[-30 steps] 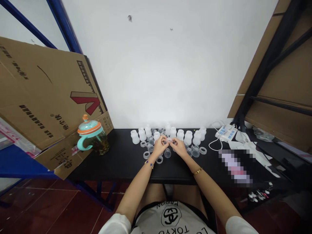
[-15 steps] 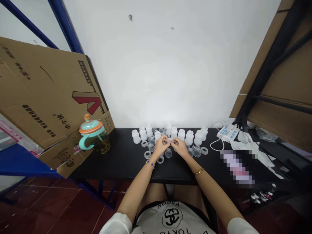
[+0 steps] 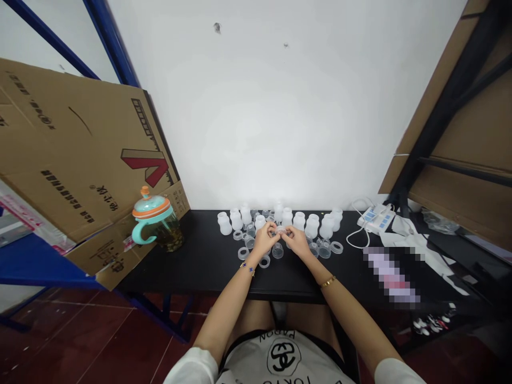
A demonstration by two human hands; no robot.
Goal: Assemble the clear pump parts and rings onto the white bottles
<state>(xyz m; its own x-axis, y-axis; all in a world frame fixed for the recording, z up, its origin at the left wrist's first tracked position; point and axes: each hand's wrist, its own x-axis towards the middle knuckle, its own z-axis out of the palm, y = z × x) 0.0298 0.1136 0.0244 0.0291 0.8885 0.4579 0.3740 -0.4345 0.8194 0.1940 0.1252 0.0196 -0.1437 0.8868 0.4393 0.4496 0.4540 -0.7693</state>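
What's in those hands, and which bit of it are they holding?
A small clear piece, apparently a ring, held by its opposite sides: the left hand on one, the right hand on the other.

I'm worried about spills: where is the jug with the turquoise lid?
In the head view, the jug stands at the left end of the black table, beside the printed cardboard and well left of the white bottles.

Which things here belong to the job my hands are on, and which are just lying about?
Likely the job:
clear piece held between your left hand and right hand
loose rings
clear cups
white bottles

Apparently lying about:
lidded jug
power strip
cardboard
white scraps
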